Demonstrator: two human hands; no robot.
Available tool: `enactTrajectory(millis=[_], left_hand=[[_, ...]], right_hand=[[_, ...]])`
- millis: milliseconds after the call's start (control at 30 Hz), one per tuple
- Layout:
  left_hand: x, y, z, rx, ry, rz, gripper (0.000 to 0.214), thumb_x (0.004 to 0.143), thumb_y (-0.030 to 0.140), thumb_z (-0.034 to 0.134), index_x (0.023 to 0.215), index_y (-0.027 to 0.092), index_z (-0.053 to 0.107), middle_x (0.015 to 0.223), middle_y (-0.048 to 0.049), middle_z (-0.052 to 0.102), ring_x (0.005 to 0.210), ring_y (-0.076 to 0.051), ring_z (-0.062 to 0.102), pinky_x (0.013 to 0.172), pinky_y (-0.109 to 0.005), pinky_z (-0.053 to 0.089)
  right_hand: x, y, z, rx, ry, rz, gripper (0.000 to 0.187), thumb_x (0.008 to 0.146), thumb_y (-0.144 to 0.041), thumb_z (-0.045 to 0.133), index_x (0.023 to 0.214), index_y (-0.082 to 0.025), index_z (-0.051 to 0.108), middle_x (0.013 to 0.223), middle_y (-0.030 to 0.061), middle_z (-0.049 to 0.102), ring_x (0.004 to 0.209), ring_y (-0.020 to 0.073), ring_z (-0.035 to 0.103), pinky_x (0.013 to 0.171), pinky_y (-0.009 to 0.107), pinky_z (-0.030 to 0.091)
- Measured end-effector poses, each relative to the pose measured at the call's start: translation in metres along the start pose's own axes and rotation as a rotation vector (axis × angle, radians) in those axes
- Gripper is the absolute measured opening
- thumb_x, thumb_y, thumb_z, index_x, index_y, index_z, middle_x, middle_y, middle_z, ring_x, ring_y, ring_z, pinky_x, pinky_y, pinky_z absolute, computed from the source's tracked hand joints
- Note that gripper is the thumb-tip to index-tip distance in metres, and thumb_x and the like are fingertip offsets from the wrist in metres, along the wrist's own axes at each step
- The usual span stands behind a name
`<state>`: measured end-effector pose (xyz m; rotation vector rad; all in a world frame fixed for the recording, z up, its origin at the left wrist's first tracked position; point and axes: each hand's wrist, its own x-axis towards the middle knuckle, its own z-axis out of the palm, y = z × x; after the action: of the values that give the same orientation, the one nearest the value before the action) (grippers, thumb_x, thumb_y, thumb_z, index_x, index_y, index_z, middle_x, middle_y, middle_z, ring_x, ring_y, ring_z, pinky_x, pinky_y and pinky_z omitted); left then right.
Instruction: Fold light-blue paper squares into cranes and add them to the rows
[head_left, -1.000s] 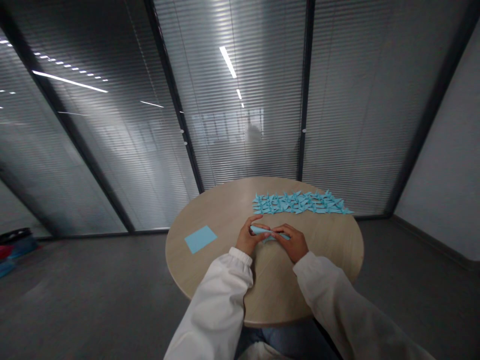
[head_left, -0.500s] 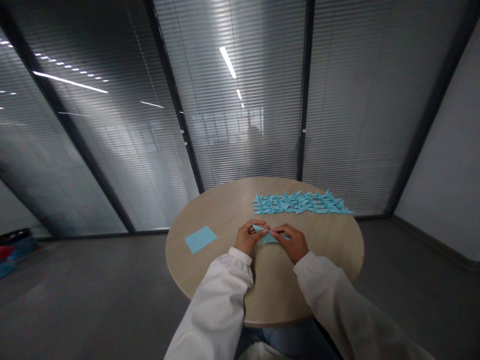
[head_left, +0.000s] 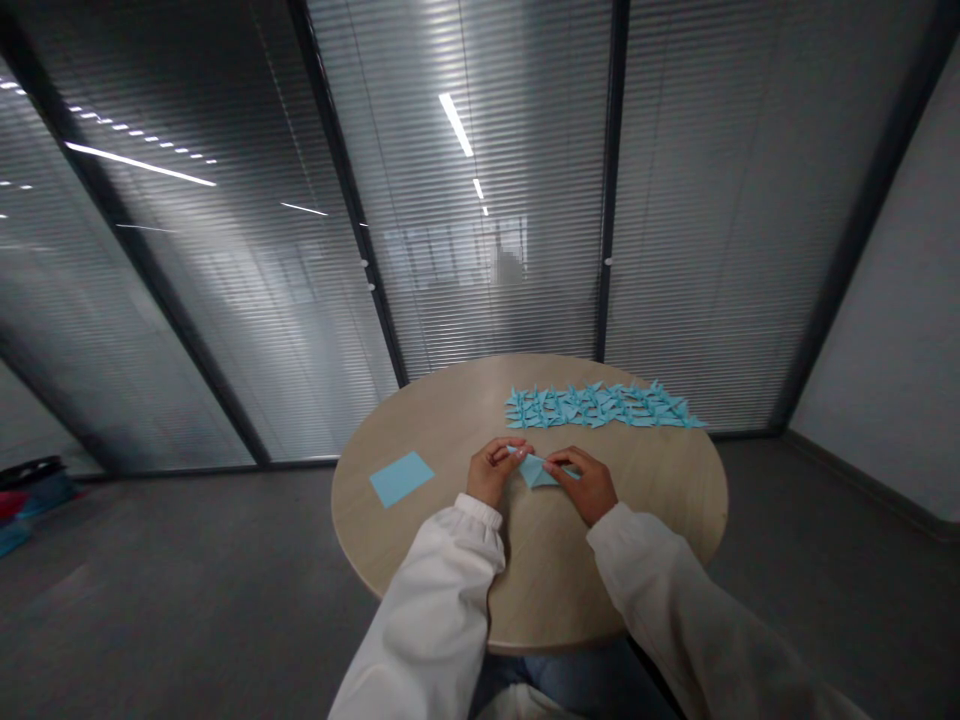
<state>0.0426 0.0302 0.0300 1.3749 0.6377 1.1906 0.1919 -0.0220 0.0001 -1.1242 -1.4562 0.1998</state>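
My left hand and my right hand hold a piece of folded light blue paper between them, near the table's front. The paper forms a small pointed shape, pinched at its ends by the fingertips of both hands. Its point faces me. To the left of my left hand lies a flat square sheet of the same blue paper, untouched. Beyond my hands, a dense band of blue origami cranes covers the far side of the round wooden table.
White sleeves cover both my forearms. Glass walls with lowered blinds stand behind the table, and a blurred figure shows beyond them. Coloured bags lie on the grey floor at far left.
My hands have drawn slightly apart, and the paper between them has spread from a narrow fold into a wider pointed shape.
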Motion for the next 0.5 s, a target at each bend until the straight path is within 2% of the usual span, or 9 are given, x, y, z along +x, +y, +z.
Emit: enactTrajectory(millis=[200, 500], left_hand=[[-0.0031, 0.0002, 0.0054, 0.058, -0.033, -0.023, 0.031, 0.054, 0.030, 0.070, 0.077, 0.011, 0.062, 0.073, -0.0072, 0.068, 0.072, -0.019, 0.062, 0.070, -0.028, 0.047], [-0.0032, 0.0060, 0.0051, 0.044, 0.034, -0.005, 0.027, 0.054, 0.028, 0.070, 0.073, 0.010, 0.064, 0.071, -0.0081, 0.068, 0.073, -0.018, 0.062, 0.071, -0.028, 0.047]], right_hand=[[0.0001, 0.0006, 0.0016, 0.008, -0.054, 0.011, 0.017, 0.072, -0.035, 0.055, 0.075, -0.020, 0.062, 0.075, 0.0020, 0.062, 0.071, 0.0156, 0.057, 0.070, 0.027, 0.045], [-0.0013, 0.0091, 0.0032, 0.021, -0.060, 0.068, 0.019, 0.073, -0.037, 0.054, 0.074, -0.019, 0.062, 0.074, 0.0014, 0.063, 0.071, 0.0154, 0.058, 0.070, 0.026, 0.044]])
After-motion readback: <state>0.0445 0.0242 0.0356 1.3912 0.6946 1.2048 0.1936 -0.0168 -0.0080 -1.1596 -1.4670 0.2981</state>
